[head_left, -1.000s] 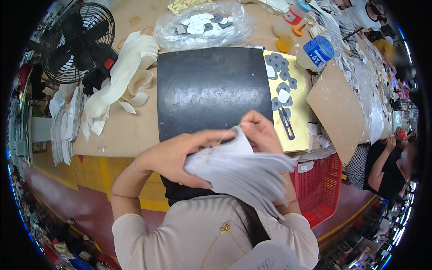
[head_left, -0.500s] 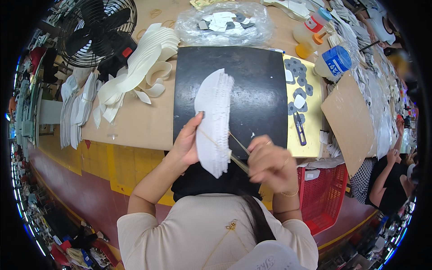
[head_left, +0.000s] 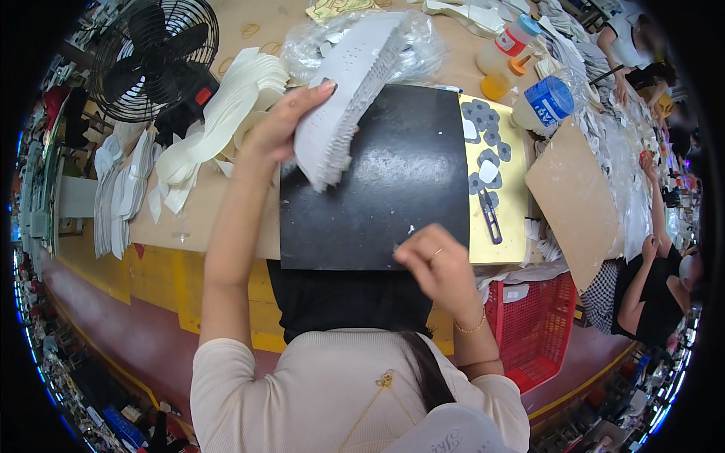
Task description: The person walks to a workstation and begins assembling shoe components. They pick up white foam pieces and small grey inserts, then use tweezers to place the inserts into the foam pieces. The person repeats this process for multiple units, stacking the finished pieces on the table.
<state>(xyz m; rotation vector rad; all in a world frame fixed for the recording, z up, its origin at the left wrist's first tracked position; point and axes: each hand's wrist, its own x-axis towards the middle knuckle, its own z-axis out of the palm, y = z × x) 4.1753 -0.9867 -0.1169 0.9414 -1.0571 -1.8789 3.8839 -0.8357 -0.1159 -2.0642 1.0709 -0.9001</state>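
My left hand [head_left: 291,121] grips a thick stack of white cut pieces [head_left: 351,83], curved along one side and jagged along the other. The stack is raised and tilted over the far left of a black mat [head_left: 408,181], partly covering a clear plastic bag [head_left: 423,49]. Above the mat's front edge, my right hand [head_left: 438,264] is closed, thumb and forefinger pinched together. Whether anything is between those fingers cannot be made out. No band shows around the stack now.
Cream strips [head_left: 242,98] lie left, near a black fan [head_left: 155,57]. At right are thread snips [head_left: 491,215] on a yellow board [head_left: 510,234] with grey pieces [head_left: 487,121], several bottles, a blue-labelled jar [head_left: 544,102] and a tan sheet [head_left: 578,200]. A red basket [head_left: 529,325] stands below.
The left hand has carried the white stack up and away over the mat. The band stretched between stack and right hand no longer shows. The right hand has moved slightly.
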